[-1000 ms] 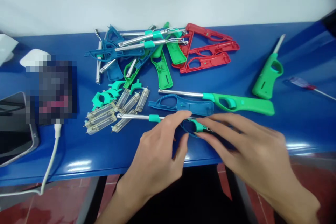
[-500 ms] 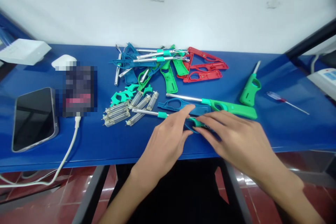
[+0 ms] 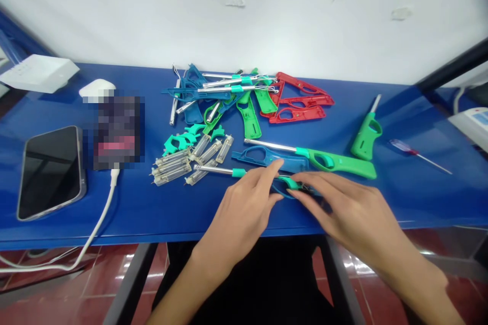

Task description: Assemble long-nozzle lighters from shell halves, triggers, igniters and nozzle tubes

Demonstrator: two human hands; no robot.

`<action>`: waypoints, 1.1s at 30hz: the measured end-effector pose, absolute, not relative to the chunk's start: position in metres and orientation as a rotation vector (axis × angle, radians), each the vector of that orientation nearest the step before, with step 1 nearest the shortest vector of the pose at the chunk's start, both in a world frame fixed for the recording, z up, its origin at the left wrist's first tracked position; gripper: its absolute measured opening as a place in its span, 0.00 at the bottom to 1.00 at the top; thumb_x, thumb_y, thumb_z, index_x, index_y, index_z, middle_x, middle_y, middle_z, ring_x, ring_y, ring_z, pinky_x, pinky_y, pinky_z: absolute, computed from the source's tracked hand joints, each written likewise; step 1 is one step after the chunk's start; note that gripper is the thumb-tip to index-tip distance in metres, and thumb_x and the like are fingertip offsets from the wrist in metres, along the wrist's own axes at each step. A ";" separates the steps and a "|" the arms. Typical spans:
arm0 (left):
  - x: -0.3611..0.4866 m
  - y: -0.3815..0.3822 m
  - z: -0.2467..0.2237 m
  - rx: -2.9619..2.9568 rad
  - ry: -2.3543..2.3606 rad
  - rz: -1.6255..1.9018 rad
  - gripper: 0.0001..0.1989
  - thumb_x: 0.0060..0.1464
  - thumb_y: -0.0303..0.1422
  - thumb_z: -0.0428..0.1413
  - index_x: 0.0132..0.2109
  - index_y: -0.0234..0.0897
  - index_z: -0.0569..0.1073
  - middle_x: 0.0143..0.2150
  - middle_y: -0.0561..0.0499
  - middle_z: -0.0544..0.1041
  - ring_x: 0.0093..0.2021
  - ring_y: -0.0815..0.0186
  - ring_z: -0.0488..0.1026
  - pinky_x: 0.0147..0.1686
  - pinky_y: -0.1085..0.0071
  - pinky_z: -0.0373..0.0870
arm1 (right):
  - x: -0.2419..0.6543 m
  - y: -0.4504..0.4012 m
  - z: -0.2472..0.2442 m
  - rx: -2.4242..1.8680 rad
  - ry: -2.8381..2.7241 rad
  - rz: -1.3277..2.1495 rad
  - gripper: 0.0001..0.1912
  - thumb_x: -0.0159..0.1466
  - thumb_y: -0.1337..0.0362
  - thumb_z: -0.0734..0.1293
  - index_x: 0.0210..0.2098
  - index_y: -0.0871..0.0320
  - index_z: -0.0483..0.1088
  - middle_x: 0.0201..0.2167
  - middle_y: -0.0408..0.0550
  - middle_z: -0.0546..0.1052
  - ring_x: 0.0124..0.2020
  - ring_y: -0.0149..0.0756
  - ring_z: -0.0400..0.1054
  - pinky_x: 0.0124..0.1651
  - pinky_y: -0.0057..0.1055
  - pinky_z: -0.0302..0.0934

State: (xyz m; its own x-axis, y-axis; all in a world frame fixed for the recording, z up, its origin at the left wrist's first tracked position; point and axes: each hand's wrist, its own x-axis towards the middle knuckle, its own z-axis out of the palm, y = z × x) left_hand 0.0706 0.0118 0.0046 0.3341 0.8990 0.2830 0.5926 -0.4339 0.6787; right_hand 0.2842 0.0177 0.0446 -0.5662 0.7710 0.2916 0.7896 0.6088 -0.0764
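At the front of the blue table, a part-built gas lighter lies across both hands, with its metal tube (image 3: 215, 168) pointing left and a blue half-shell (image 3: 280, 190) below. My left hand (image 3: 244, 208) is closed on the lighter near its trigger opening. The fingertips of my right hand (image 3: 343, 203) pinch the teal trigger (image 3: 290, 182) in the shell. Thin wires show beside those fingers; the handle end is mostly hidden beneath them. Just behind lie a loose blue half-shell (image 3: 287, 160) and a green lighter (image 3: 343, 164) with a long tube.
Clear fuel tanks (image 3: 171, 171) and teal triggers (image 3: 177, 143) lie left of the hands. Behind are mixed tubes and shells, with red half-shells (image 3: 301, 114). A short green lighter (image 3: 366, 137) and a screwdriver (image 3: 404, 147) lie right; a phone (image 3: 51, 172) lies left.
The view has shifted slightly, so everything sits a little further right and lower. Both hands keep nearly the same hold on the lighter and its trigger.
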 end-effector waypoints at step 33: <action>0.070 0.014 0.011 2.178 1.247 0.937 0.15 0.68 0.28 0.57 0.60 0.38 0.71 0.55 0.49 0.78 0.55 0.65 0.76 0.56 0.67 0.77 | 0.273 0.014 0.041 -1.421 -2.365 0.013 0.06 0.75 0.60 0.66 0.48 0.54 0.73 0.43 0.43 0.81 0.39 0.38 0.78 0.34 0.35 0.63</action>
